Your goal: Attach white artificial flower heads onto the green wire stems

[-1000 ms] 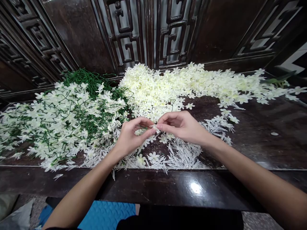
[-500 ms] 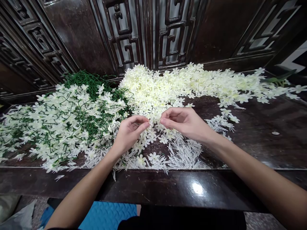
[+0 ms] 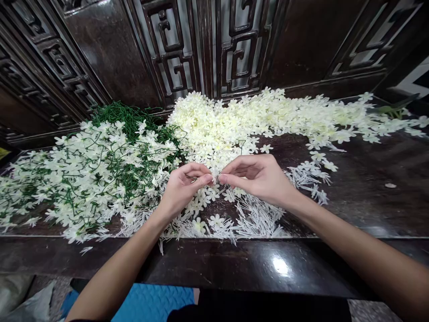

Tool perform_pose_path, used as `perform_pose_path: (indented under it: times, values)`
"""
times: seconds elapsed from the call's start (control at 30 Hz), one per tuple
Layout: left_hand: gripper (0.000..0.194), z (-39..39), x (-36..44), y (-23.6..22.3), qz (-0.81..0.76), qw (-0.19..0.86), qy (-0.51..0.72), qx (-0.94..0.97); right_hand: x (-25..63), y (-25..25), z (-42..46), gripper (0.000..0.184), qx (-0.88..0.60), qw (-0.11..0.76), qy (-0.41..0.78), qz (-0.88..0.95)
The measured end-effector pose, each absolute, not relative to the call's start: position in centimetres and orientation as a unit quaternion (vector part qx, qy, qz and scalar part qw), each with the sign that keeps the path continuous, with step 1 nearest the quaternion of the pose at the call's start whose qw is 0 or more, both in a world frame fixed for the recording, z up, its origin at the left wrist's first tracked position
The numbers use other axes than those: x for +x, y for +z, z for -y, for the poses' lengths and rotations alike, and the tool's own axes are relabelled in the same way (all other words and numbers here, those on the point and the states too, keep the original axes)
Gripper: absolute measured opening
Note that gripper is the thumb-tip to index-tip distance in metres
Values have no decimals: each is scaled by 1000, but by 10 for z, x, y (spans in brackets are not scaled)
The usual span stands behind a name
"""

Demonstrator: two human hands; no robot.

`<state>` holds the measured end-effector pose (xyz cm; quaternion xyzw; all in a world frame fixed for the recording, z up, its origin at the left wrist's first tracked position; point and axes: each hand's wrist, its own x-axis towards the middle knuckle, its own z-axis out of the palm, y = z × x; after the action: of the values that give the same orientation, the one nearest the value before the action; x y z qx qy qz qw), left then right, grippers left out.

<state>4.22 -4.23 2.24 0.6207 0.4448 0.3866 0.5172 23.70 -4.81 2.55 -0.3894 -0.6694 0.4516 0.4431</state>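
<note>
While the left hand (image 3: 210,178) pinches a small white flower piece (image 3: 215,173) between thumb and forefinger, the right hand (image 3: 221,177) has its thumb and forefinger closed on the opposite side of it. The piece is held up between the two sets of fingertips, over the middle of the dark wooden table (image 3: 362,210); its exact shape is too small to tell.

Just behind the hands, a dense heap of cream-white flowers (image 3: 214,129) spreads across the table and trails in a long band toward the right end. To the left lies a broad pile of white flowers with green stems (image 3: 90,170), and a tangle of green stems (image 3: 120,116) sits behind it, near the carved wooden panel (image 3: 134,58).

Between the hands and the front edge of the table lie thin white stalks (image 3: 256,217), with some loose flowers among them. More stalks and flowers lie beyond the right wrist. A small pale oval bit (image 3: 390,185) rests alone farther right. Below the table edge, part of a blue textured mat (image 3: 154,302) shows.
</note>
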Motion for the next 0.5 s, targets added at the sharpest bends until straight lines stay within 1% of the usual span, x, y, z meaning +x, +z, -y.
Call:
perform_pose_path:
  times: [0.13,0.33,0.5]
  values:
    - [6,42,42,23,-441,518,387,622,237,22,47,4,-386,453,433,677]
    - [9,41,41,23,-436,510,389,632,237,18,45,7,-354,460,426,694]
    - [10,42,40,24,-418,508,379,651,236,21,48,9,-358,464,429,687]
